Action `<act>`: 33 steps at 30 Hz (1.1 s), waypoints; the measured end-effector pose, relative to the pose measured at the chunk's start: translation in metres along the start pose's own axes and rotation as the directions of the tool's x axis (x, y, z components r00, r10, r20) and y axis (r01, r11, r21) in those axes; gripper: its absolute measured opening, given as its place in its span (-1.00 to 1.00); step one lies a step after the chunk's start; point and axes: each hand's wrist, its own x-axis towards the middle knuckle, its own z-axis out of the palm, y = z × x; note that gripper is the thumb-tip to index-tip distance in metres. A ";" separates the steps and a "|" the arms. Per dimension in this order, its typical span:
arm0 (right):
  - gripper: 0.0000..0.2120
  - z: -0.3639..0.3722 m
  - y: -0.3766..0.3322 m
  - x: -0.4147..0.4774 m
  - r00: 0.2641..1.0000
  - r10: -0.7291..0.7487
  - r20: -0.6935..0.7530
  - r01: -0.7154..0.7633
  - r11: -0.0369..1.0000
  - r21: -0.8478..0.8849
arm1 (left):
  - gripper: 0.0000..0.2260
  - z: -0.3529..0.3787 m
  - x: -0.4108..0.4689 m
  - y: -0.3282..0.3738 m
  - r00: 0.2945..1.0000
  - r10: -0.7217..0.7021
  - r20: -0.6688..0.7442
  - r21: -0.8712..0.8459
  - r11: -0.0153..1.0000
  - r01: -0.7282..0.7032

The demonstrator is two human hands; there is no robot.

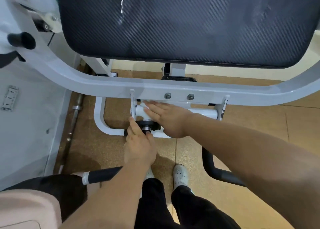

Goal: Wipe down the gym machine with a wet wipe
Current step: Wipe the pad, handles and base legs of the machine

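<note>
Right hand (167,118), fingers flat and together, presses a white wet wipe (144,106) on the machine's white crossbar (202,113). Left hand (139,145) pinches the black adjustment knob (147,125) below

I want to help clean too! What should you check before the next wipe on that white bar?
1. Wet wipe under the right hand: ok, a white bit peeks out past the fingers.
2. Wipe touching the white crossbar: ok, the flat hand presses it there.
3. Left hand steadying the black knob: ok, its fingers are on it.
4. Wipe wet enough: cannot tell.
5. Black seat pad cleaned: cannot tell; streaky marks show on it.
6. Feet clear of the frame: ok, the white shoes stand on the floor behind it.
</note>
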 end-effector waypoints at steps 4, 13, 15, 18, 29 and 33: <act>-0.16 0.007 0.006 -0.020 0.998 0.062 0.022 -0.061 0.997 -0.036 | -0.31 0.000 0.000 0.000 1.000 0.003 0.009 0.025 1.000 -0.003; -0.15 0.018 0.003 -0.053 0.975 0.211 0.072 -0.213 0.977 0.028 | -0.30 -0.001 0.000 0.002 1.000 0.004 0.008 0.059 0.998 -0.005; -0.16 0.008 0.000 -0.026 0.997 0.063 0.037 -0.063 0.998 0.012 | -0.30 0.000 0.001 0.001 1.000 0.000 0.007 0.058 0.998 -0.001; -0.20 -0.009 -0.006 0.011 0.999 -0.042 0.020 0.042 0.999 0.008 | -0.30 0.001 0.001 0.001 1.000 -0.005 0.001 0.051 0.999 0.005; -0.15 0.024 0.001 -0.065 0.942 0.334 0.042 -0.336 0.939 0.066 | -0.34 -0.002 -0.002 0.005 1.000 -0.003 -0.018 0.041 0.999 0.004; -0.04 0.036 0.007 -0.094 0.831 0.545 0.112 -0.554 0.828 0.083 | -0.34 -0.003 -0.003 0.006 1.000 -0.015 -0.012 0.045 0.999 0.016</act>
